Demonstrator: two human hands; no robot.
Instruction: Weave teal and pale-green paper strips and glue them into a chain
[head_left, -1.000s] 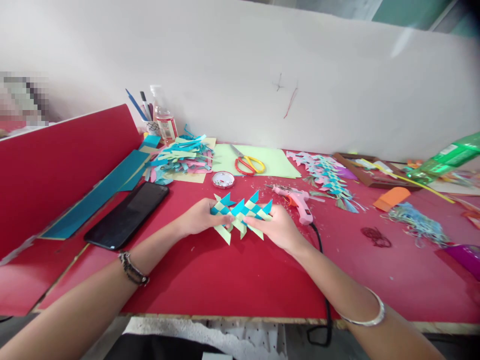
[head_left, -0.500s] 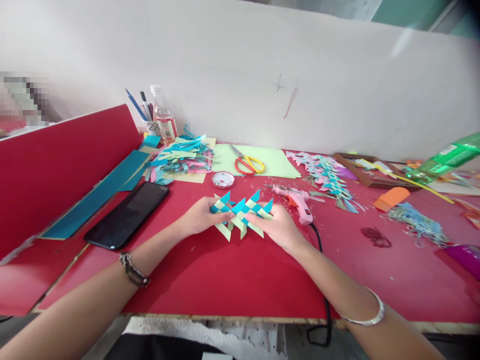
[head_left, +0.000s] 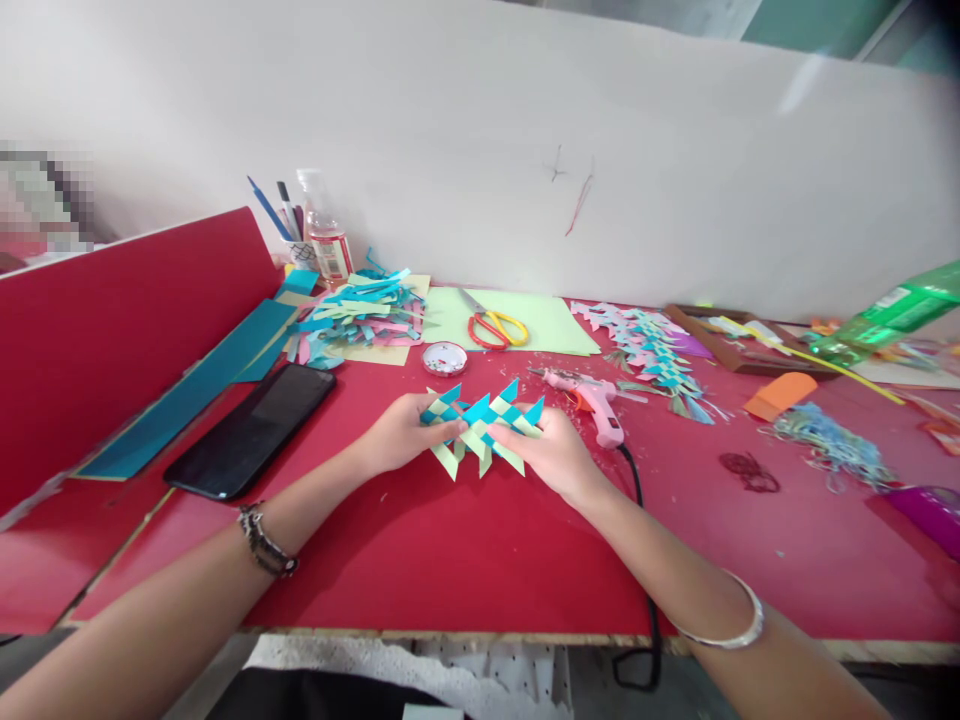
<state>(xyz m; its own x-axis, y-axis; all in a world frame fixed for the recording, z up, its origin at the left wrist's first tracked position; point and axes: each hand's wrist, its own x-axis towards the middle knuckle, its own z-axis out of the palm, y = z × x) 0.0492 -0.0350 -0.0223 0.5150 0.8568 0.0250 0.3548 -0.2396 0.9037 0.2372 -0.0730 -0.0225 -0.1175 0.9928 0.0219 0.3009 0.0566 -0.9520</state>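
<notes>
A woven paper strip piece (head_left: 480, 432) in blue and pale yellow-green, with pointed ends sticking up and down, is held above the red table. My left hand (head_left: 401, 432) grips its left end, thumb in front and fingers behind. On the right end, my right hand (head_left: 559, 455) pinches it the same way, its thumb reaching near the middle. The fingers behind the paper are hidden. Just right of my right hand lies a pink glue gun (head_left: 596, 400); beyond the paper rests a white, red-rimmed lid (head_left: 444, 358).
Scissors (head_left: 495, 325) lie on pale green paper sheets (head_left: 562, 330). Left are a black phone (head_left: 251, 430), blue paper (head_left: 195, 390) and piled paper strips (head_left: 367, 310). Finished woven pieces (head_left: 649, 345), thread (head_left: 832, 440) and a green bottle (head_left: 892, 310) are right. The glue gun cord (head_left: 643, 540) crosses the front edge.
Both hands keep the same hold on the woven paper piece. The whole view has shifted very slightly; nothing else has visibly moved.
</notes>
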